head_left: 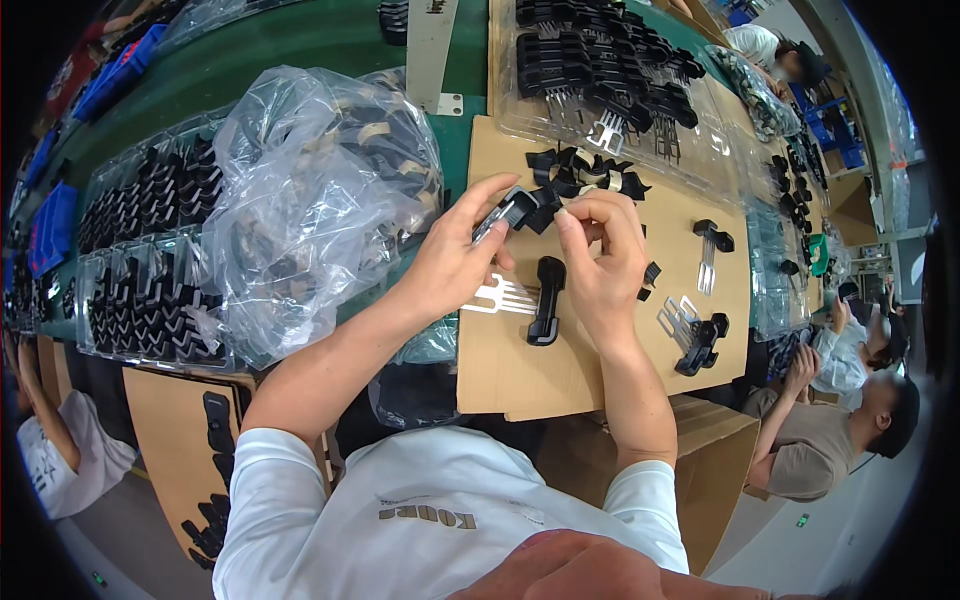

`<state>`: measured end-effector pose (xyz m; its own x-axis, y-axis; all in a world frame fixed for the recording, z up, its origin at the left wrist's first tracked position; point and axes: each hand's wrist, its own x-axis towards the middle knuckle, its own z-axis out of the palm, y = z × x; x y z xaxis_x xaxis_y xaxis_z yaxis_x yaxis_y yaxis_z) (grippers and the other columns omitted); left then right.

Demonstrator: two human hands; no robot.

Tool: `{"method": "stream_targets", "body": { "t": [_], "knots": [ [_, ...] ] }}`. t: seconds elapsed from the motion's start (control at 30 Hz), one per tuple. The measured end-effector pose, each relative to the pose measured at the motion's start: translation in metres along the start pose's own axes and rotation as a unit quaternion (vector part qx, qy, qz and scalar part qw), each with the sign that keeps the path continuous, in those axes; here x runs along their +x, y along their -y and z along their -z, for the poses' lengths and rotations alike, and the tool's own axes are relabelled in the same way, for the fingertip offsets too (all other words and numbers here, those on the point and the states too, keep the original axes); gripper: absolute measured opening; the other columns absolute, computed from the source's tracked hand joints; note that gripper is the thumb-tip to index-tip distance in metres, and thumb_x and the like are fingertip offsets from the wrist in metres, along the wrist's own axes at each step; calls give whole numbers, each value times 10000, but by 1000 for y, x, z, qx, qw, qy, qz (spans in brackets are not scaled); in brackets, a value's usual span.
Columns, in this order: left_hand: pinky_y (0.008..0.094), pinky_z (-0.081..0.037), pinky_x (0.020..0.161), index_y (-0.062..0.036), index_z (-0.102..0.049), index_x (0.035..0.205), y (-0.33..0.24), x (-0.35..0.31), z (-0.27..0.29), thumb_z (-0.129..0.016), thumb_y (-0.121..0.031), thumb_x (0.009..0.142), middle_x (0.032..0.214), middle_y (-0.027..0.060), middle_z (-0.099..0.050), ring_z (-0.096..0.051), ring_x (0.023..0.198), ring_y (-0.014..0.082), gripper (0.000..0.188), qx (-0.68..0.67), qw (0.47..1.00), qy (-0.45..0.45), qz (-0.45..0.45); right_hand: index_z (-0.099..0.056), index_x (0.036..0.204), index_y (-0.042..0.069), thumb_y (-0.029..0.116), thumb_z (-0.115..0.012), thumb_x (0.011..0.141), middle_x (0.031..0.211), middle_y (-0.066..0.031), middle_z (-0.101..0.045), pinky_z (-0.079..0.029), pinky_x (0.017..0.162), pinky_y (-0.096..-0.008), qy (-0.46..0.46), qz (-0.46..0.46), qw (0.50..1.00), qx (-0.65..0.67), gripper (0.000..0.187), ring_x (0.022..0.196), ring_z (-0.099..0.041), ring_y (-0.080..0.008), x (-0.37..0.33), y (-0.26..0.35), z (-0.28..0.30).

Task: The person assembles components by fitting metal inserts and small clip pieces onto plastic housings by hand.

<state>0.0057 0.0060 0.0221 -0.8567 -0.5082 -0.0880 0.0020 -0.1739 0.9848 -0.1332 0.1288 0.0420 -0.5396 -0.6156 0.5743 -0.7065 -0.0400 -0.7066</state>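
My left hand [450,258] holds a black plastic part with flat metal [487,226] on it, between thumb and fingers over the cardboard. With thumb and fingertip, my right hand [606,255] pinches a small black curved piece [543,212] against that part's end. Below and between my hands lies a black bar-shaped part with metal prongs [545,300]. Two similar pronged parts lie right of my right hand, one farther off [712,242] and one nearer [702,345]. Just beyond my hands sits a loose pile of black curved pieces [600,172], some showing beige surfaces.
A clear bag [290,190] of curved pieces bulges at left, against trays of black parts [150,300]. Another clear tray [560,125] holds stacked pronged parts at the back. A metal post [431,60] stands behind. Several co-workers [815,440] sit at right; an open carton [715,450] is below.
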Motion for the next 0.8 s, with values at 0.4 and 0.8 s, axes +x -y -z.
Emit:
{"method": "stream_targets", "body": {
  "t": [0.4, 0.8],
  "knots": [
    [230, -519, 629, -54, -452, 1521, 8, 3, 1, -460, 3, 1024, 1202, 137, -631, -595, 755, 107, 501, 9, 999, 32, -26, -695, 912, 8, -25, -748, 844, 968, -68, -668, -484, 624, -264, 21, 64, 993, -97, 92, 732, -578, -155, -3, -5, -12],
    [227, -522, 633, -41, -449, 1518, 9, 2, 1, -443, 36, 1005, 1271, 149, -610, -593, 752, 107, 519, -1, 999, 38, -18, -706, 912, 9, -29, -752, 860, 974, -52, -656, -461, 603, -243, 36, 55, 992, -110, 79, 699, -542, -122, -5, -8, -13]
  ]
}}
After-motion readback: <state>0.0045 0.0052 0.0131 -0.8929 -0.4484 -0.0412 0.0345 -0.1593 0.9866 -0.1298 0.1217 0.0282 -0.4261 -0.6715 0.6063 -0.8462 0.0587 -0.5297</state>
